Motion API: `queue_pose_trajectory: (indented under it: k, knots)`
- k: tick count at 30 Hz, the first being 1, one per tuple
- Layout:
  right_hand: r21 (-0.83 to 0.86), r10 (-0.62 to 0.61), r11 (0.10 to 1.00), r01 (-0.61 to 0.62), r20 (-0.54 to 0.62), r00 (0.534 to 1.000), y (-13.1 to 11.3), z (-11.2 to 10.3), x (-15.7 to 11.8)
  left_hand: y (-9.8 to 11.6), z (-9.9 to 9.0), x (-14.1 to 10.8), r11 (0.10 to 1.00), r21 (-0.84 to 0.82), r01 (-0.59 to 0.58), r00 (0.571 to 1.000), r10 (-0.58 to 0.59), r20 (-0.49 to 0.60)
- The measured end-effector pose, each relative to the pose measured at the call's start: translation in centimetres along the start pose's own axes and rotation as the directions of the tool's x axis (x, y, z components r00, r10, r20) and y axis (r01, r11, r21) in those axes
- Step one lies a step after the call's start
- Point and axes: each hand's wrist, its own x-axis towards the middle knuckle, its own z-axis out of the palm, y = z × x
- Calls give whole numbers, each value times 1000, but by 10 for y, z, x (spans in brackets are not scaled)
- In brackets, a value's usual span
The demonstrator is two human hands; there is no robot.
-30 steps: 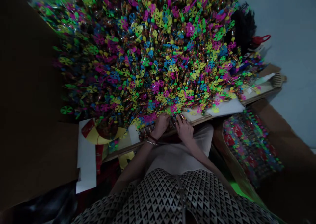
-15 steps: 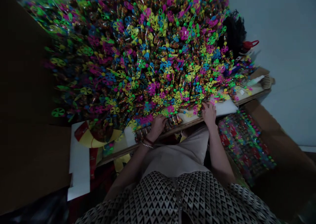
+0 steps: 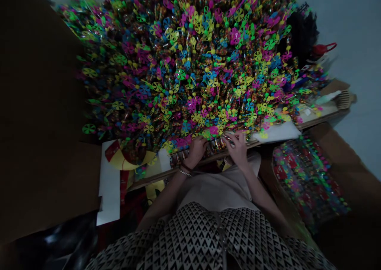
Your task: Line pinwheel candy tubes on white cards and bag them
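Observation:
A big heap of candy-filled clear tubes with bright plastic fan-wheel tops point(image 3: 190, 75) covers the table. At its front edge, a row of these tubes point(image 3: 216, 144) lies side by side, between and to the left of my hands. My left hand point(image 3: 197, 152), with a red band and a bracelet at the wrist, rests on this row. Its fingers are curled, and their tips are hidden among the tubes. My right hand point(image 3: 238, 148) is just to the right, thumb and fingers bent round a candy tube point(image 3: 229, 137) at the right end of the row. The dim light hides details.
A wooden table edge point(image 3: 208, 159) runs before me. A white foam piece point(image 3: 279, 131) lies on the right. Below it, a cardboard box point(image 3: 342, 151) holds packed tubes with red cards point(image 3: 306, 175). At left are yellow-and-red card pieces point(image 3: 127, 163) and tall brown cardboard point(image 3: 44, 143).
My right hand has moved left along the table edge, from the heap beside the foam piece to the row near my left hand. The left hand stays at the row. The view has shifted slightly.

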Motion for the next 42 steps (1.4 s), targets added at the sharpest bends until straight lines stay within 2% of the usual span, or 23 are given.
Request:
queue_pose_trajectory:
  k: [3, 7, 9, 12, 15, 17, 19, 21, 23, 25, 26, 28, 30, 32, 36, 39, 42]
  knots:
    - [25, 9, 1000, -9, -26, 1000, -32, 27, -14, -1, 1, 0, 999, -37, -4, 1000, 4, -3]
    - [-172, -100, 977, 127, 157, 983, -51, 48, -30, -2, 1, 2, 993, -119, -16, 1000, 17, 6]
    - [-264, -87, 952, 154, 248, 965, -57, 53, -39, -3, 1, 3, 989, -147, -18, 1000, 19, 9]
    - [-351, -49, 923, 159, 302, 952, -66, 58, -52, -5, 1, 4, 992, -124, -9, 1000, 12, 20]
    - [-361, -54, 916, 176, 324, 945, -71, 58, -57, -7, 1, 5, 994, -104, -16, 1000, 18, 21]
    - [-310, -87, 931, 193, 323, 942, -69, 50, -54, -7, 1, 6, 992, -116, -41, 999, 43, 19]
    - [-224, -131, 954, 198, 282, 950, -57, 34, -44, -7, 0, 7, 991, -118, -57, 998, 60, 19]
    - [-171, -113, 974, 145, 182, 977, -32, 11, -28, -7, -1, 7, 995, -91, -47, 999, 49, 20]
    - [-216, 11, 976, 3, 65, 998, 4, -14, -10, -6, -3, 6, 998, -51, -44, 999, 45, 30]
    - [-350, 170, 923, -157, 8, 985, 45, -35, 7, -6, -5, 4, 998, -13, -56, 998, 56, 41]
    - [-427, 218, 884, -192, 13, 976, 64, -43, 15, -5, -6, 3, 998, 6, -61, 997, 60, 44]
    - [-542, 252, 822, -175, 70, 965, 95, -53, 28, -5, -9, 0, 998, 39, -55, 998, 53, 44]
    - [-575, 219, 813, -89, 161, 962, 114, -57, 37, -5, -12, -3, 997, 61, -42, 998, 39, 43]
    - [-539, 153, 843, -12, 217, 964, 122, -59, 43, -5, -14, -6, 996, 78, -30, 999, 27, 40]
    - [-299, 11, 953, 42, 173, 985, 106, -58, 40, -8, -19, -13, 993, 117, 5, 1000, -7, 18]
    - [-86, -22, 996, 34, 144, 989, 71, -43, 24, -12, -18, -15, 996, 90, -7, 1000, 6, 17]
    - [18, -16, 1000, 14, 119, 993, 25, -18, 5, -15, -14, -15, 998, 54, -18, 1000, 18, 7]
